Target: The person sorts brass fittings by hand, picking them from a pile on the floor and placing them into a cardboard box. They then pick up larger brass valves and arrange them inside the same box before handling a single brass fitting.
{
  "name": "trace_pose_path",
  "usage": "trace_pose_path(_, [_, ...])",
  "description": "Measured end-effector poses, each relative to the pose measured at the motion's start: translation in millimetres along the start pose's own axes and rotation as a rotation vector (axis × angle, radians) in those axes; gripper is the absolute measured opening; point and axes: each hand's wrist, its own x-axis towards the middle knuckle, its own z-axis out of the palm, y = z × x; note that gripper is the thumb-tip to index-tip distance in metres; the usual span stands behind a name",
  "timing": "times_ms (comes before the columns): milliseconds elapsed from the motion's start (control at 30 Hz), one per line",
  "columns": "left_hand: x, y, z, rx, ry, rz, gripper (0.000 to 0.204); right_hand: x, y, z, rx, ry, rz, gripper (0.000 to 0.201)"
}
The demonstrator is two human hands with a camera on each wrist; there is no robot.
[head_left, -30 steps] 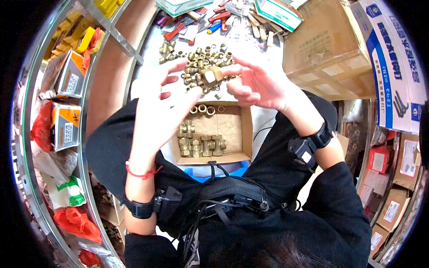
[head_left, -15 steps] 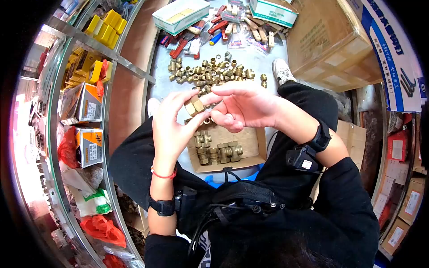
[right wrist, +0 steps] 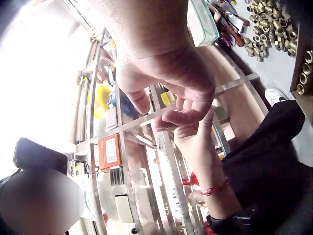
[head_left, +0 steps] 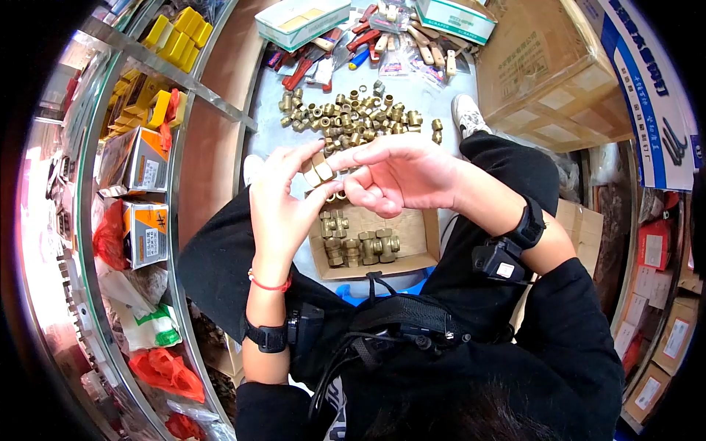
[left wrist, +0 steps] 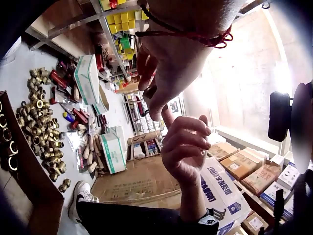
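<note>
The left hand [head_left: 279, 206] held one brass fitting [head_left: 319, 169] above the far left part of the open box [head_left: 419, 229]. Its grip was a pinch, with the thumb on the near side and the fingers on the far side, so it seemed that this hand carried the weight. The flat faces of the fitting probably gave the fingers a firm hold.

The right hand [head_left: 412, 176] came from the other side, and one extended finger reached to the fitting and seemed to touch it. Its other fingers were bent loosely towards the palm, and its thumb stood away – so I judge that it steadied or felt the fitting and did not carry it. The exact contact was hidden by the fingers.

The box lay between the bent legs [head_left: 228, 253], within short reach of both hands. In it the larger fittings [head_left: 369, 246] stood close together at the left and near side, perhaps so that they could be seen easily and did not roll. A few rings [left wrist: 10, 149] lay in a line near its far edge.

Beyond the box, the small fittings [head_left: 353, 117] were in a loose pile – not in rows, but near enough to take by hand. The scrapers [head_left: 298, 73] lay farther away, beside two green-and-white cartons [head_left: 305, 23], apart from the brass pieces.
</note>
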Motion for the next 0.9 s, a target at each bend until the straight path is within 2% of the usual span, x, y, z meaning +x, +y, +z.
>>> trace_pose_path(33, [0,0,0,-0.007,0.003,0.002,0.042,0,0,1,-0.026,0.023,0.009,0.046])
trace_pose_path(233, [-4,-5,-1,-0.013,-0.01,-0.006,0.039,0,1,5,-0.094,0.093,0.045,0.039])
trace_pose_path(333, [-5,-3,-4,-0.059,-0.054,-0.097,0.037,0,-5,6,-0.382,0.111,-0.006,0.033])
trace_pose_path(433, [-9,-16,-2,-0.224,-0.058,-0.202,0.035,-1,-11,5,-0.531,0.186,-0.025,0.028])
trace_pose_path(533, [-9,-12,-3,-0.407,0.0,-0.277,0.039,5,-8,-5,-0.715,0.3,-0.166,0.025])
trace_pose_path(567, [-9,-10,-5,-0.379,-0.008,-0.277,0.039,6,-9,-8,-0.748,0.286,-0.189,0.027])
trace_pose_path(733, [-10,-1,-12,-0.327,-0.014,-0.098,0.041,13,1,-4,-0.548,0.272,-0.098,0.037])
trace_pose_path(900, [-9,2,-15,-0.415,-0.033,-0.013,0.042,19,8,-9,-0.354,0.18,-0.096,0.03])
